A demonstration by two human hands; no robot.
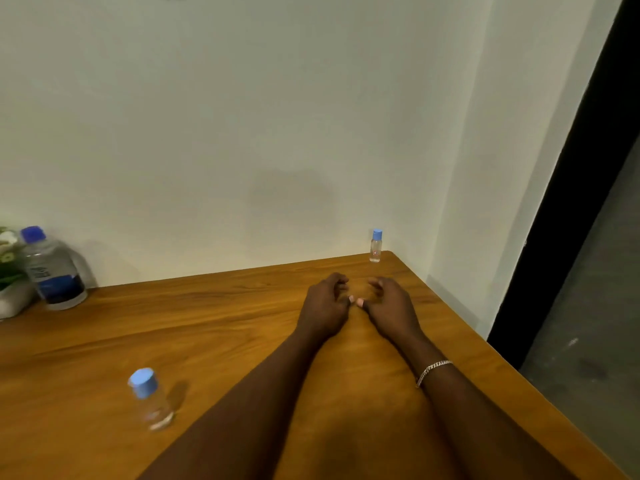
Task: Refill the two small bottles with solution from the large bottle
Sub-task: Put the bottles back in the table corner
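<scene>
The large clear bottle (55, 268) with a blue cap and dark blue label stands at the far left by the wall. One small clear bottle (375, 246) with a light blue cap stands upright at the table's far right corner. A second small bottle (149, 399), capped in light blue, stands near the front left. My left hand (323, 303) and my right hand (389, 304) rest side by side over the table, fingers curled and apart, thumbs nearly touching, holding nothing. Both hands are a short way in front of the far small bottle.
A white pot with green and white flowers (8, 271) sits at the left edge beside the large bottle. The wooden table (225, 323) meets a white wall at the back; its right edge (485, 344) drops to a dark floor.
</scene>
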